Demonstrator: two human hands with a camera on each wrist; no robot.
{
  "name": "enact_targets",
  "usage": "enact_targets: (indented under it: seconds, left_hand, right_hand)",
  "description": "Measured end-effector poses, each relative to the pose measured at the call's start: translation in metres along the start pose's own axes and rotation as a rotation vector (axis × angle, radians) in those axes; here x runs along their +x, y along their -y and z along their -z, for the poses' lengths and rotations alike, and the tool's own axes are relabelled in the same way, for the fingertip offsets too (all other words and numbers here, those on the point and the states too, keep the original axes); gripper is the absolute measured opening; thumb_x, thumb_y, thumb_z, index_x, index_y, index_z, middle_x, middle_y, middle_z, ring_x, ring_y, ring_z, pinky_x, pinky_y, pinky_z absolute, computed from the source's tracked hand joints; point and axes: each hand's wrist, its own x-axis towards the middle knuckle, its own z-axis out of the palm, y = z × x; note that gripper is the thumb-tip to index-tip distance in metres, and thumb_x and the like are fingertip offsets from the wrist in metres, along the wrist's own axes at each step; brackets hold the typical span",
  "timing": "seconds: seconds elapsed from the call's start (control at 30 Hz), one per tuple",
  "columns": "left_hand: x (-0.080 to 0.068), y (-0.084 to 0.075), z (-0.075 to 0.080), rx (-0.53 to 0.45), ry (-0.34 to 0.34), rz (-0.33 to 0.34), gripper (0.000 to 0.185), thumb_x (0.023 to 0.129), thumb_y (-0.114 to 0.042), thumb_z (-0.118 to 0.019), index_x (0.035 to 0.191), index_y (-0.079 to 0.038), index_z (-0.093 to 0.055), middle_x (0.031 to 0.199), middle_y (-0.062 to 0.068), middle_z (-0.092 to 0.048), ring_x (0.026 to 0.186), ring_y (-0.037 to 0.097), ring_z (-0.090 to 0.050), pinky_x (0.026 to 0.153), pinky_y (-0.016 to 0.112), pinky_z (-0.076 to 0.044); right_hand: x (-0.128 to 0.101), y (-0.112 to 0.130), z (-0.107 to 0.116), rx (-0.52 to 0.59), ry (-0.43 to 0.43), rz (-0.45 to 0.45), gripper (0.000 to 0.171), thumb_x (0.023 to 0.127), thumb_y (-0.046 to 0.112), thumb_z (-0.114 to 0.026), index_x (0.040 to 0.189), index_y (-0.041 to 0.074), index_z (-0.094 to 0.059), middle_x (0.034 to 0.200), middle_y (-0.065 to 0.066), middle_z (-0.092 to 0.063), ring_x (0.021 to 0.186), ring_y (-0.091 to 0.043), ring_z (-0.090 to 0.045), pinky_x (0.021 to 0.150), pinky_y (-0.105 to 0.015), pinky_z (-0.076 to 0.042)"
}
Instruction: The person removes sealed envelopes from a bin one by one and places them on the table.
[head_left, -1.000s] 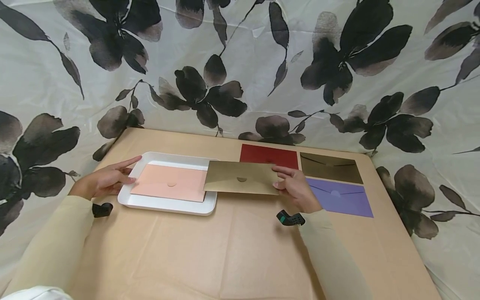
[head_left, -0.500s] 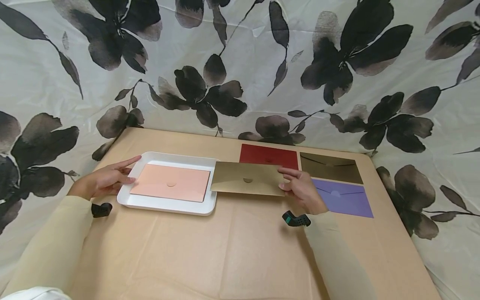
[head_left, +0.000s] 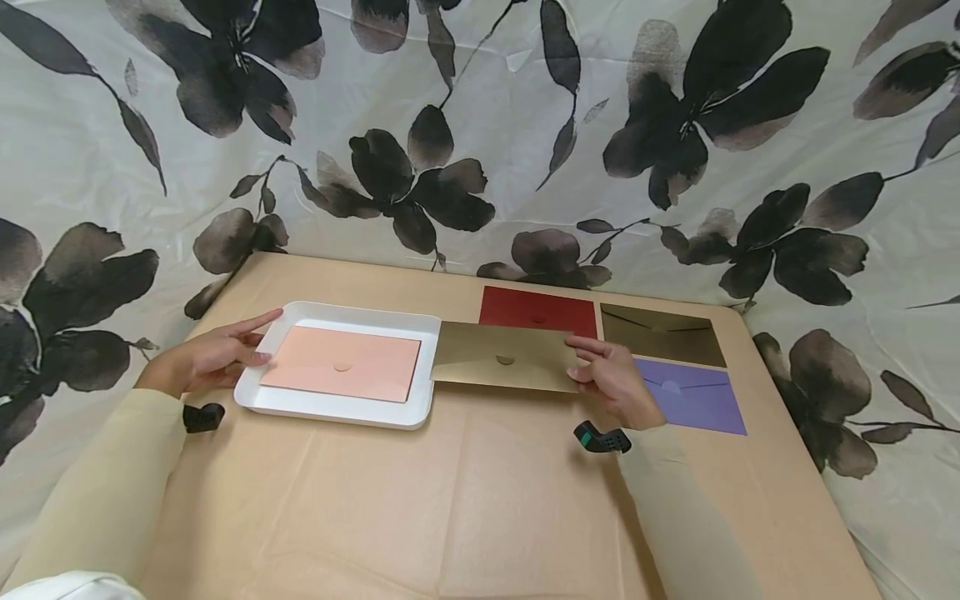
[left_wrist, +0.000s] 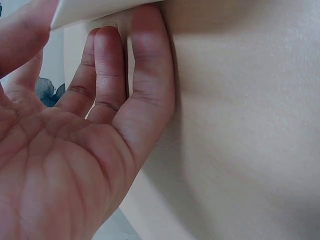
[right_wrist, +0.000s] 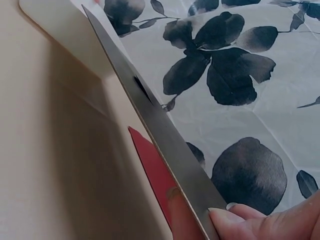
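My right hand (head_left: 617, 385) pinches the right end of a gold envelope (head_left: 491, 354) between thumb and fingers. The envelope (right_wrist: 160, 125) is held above the table, its flat side tilted; its left end is at the right rim of a white tray (head_left: 330, 413). Inside the tray lies a pink envelope (head_left: 345, 350) with a round flap tab. At the tray's left end, my left hand (head_left: 213, 358) grips the rim. In the left wrist view, the thumb is at the tray edge (left_wrist: 95, 12) and the other fingers reach under it.
A red envelope (head_left: 536, 310), a dark gold envelope (head_left: 663, 343) and a purple envelope (head_left: 693, 396) lie on the table at the right. The tan table (head_left: 390, 508) ends against a white floral cloth (head_left: 517, 133) behind.
My right hand has drawn the gold envelope to the right, from overlapping the pink envelope to beside the tray's right rim. The left hand and tray stay put.
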Motion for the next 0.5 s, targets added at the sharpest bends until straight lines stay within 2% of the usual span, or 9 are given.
enact_targets:
  seconds: [0.23,0.5]
  left_hand:
    - [-0.001,0.001,0.000,-0.022,0.018,-0.019,0.098,0.101,-0.008,-0.062,0.165,-0.038,0.006,0.169,0.032,-0.006,0.120,0.026,-0.061,0.102,0.054,-0.056]
    - [0.000,0.001,0.000,-0.040,0.019,-0.013,0.098,0.101,-0.007,-0.062,0.165,-0.040,0.004,0.169,0.030,-0.006,0.116,0.023,-0.063,0.102,0.052,-0.057]
  right_hand:
    - [-0.002,0.000,0.006,0.018,0.006,-0.004,0.064,0.093,-0.013,-0.060,0.154,0.001,-0.048,0.168,-0.027,-0.031,0.065,-0.006,-0.056,0.058,-0.019,-0.046]
    - [-0.002,-0.001,0.013,0.042,0.015,-0.010,0.065,0.094,-0.013,-0.060,0.156,0.000,-0.045,0.168,-0.026,-0.029,0.067,-0.004,-0.057,0.058,-0.018,-0.047]
